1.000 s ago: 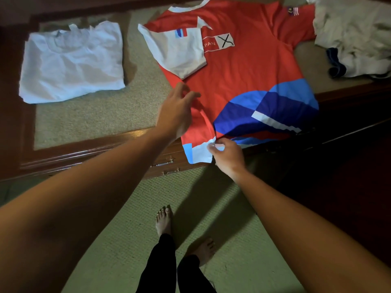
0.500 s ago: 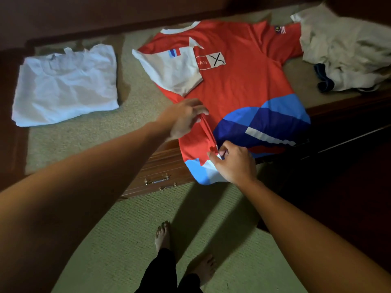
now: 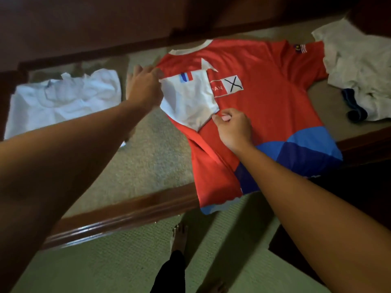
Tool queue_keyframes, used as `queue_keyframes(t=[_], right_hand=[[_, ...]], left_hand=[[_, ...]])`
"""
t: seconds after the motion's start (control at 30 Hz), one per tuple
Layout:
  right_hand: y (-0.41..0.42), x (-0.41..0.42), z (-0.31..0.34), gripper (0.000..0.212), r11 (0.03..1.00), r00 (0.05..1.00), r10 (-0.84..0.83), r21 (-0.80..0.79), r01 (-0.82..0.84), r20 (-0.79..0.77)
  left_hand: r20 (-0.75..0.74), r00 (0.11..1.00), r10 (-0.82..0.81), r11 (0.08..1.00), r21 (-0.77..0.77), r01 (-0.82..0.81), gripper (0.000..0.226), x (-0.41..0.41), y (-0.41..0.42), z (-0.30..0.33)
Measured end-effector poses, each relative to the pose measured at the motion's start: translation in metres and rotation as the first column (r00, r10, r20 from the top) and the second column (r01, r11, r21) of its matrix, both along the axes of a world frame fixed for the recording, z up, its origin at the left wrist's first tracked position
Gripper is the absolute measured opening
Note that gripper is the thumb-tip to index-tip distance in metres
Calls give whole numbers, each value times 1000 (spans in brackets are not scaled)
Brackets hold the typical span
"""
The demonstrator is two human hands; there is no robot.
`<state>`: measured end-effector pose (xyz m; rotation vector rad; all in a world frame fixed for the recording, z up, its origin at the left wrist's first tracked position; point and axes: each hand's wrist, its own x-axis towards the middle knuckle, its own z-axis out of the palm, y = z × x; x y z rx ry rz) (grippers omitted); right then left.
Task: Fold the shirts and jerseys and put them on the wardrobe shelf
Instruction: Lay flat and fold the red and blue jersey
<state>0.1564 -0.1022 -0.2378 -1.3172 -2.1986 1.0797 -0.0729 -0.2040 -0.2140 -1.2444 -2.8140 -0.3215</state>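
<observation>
The red jersey (image 3: 264, 98) lies spread flat on the carpeted platform (image 3: 148, 157), collar toward the far wall, its blue-patterned hem hanging over the dark wood edge (image 3: 131, 210) at the front. Its white sleeve (image 3: 188, 102) is folded inward across the chest, lying just left of the logo patch w/ an X.

The left hand (image 3: 145, 89) is at the jersey's left shoulder, fingers curled onto the cloth where the white sleeve meets the red body; the grip itself is blurred, so whether it pinches or just presses can't be told for sure (it looks like a hold on the fold edge). The right hand (image 3: 233, 127) rests on the red body just below the sleeve's lower corner, thumb and forefinger closed together on a small bit of fabric at that corner, the other fingers curled under.

To the left, well apart from the jersey, a folded white shirt (image 3: 63, 102) lies flat on the same platform. At the far right a rumpled pile of pale clothes (image 3: 357, 66) w/ a dark blue trim piece sits beside the jersey's right sleeve, touching or nearly so.

Below, the person's bare foot (image 3: 179, 235) stands on green carpet (image 3: 105, 267) in front of the platform.
</observation>
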Motion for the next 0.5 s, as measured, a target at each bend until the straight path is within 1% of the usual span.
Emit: queue_keyframes(t=[0.1,0.13,0.17,0.27,0.33,0.37,0.43,0.5], right_hand=[[20,-43,-4,21,999,1000,-8,-32,8,6],[26,-56,-4,25,999,999,-14,-40,15,29],[32,-67,-5,33,999,998,-18,-31,20,56],[45,-93,-4,51,1000,990,-11,3,10,138],[51,-105,-1,53,1000,983,-8,11,6,185],[54,-109,0,51,1000,978,-6,14,3,208],[59,-116,1,46,1000,974,-1,-1,2,225],[64,-121,2,31,1000,984,-10,-5,11,179]], left_hand=[[-49,999,-22,985,-172,13,38,-26,14,-5],[-60,998,-24,978,-210,11,39,-32,19,-7],[-63,997,-32,971,-238,17,40,-36,24,-9],[-66,993,-94,963,-259,74,35,-47,35,-13],[-53,989,-141,971,-202,128,32,-53,39,-16],[-19,986,-164,978,-136,160,30,-57,40,-17],[113,964,-240,970,66,233,25,-63,42,-17],[209,922,-325,932,234,276,20,-66,43,-17]])
